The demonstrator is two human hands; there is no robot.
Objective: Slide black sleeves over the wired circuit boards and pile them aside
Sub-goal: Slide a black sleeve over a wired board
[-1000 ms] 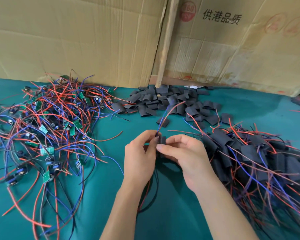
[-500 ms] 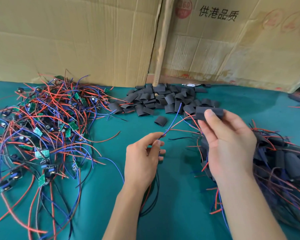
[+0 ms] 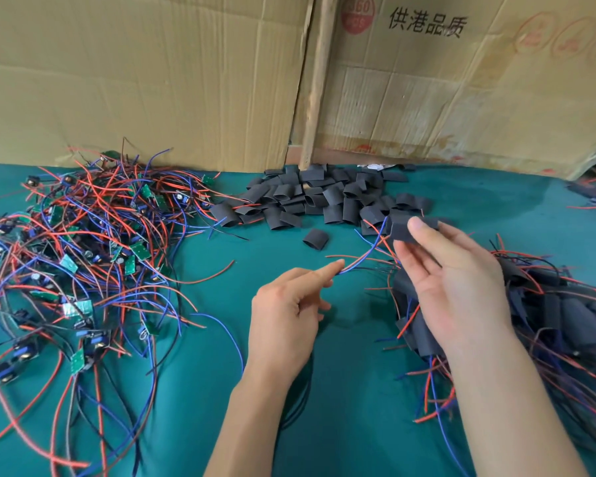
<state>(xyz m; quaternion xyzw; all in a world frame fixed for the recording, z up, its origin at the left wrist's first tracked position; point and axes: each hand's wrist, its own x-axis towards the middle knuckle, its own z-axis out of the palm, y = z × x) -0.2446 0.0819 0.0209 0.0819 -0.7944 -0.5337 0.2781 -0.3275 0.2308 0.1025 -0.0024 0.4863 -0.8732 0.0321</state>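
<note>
The right hand (image 3: 451,280) is raised above the green cloth table (image 3: 324,390), right of centre, thumb and fingers pinching a sleeved board: a flat black rectangular sleeve (image 3: 408,228) with the circuit board inside not visible. The sleeve's long axis runs roughly left to right, parallel to the far edge of the table. A blue wire and a red wire (image 3: 365,258) leave its left end and slope down and leftward to the left hand (image 3: 286,315). The left hand is lower, near the table's centre; its thumb and forefinger tips meet at the free ends of those wires, and the other fingers are loosely curled. The two hands are apart, joined only by the wires. A tangle of unsleeved green circuit boards with red, blue and black wires (image 3: 83,263) covers the left side of the table. A heap of empty black sleeves (image 3: 324,197) lies at the far edge, in the middle. A pile of finished sleeved boards (image 3: 547,311) occupies the right side, under and beyond the right hand. Brown cardboard sheets (image 3: 152,80) stand along the far edge.
</note>
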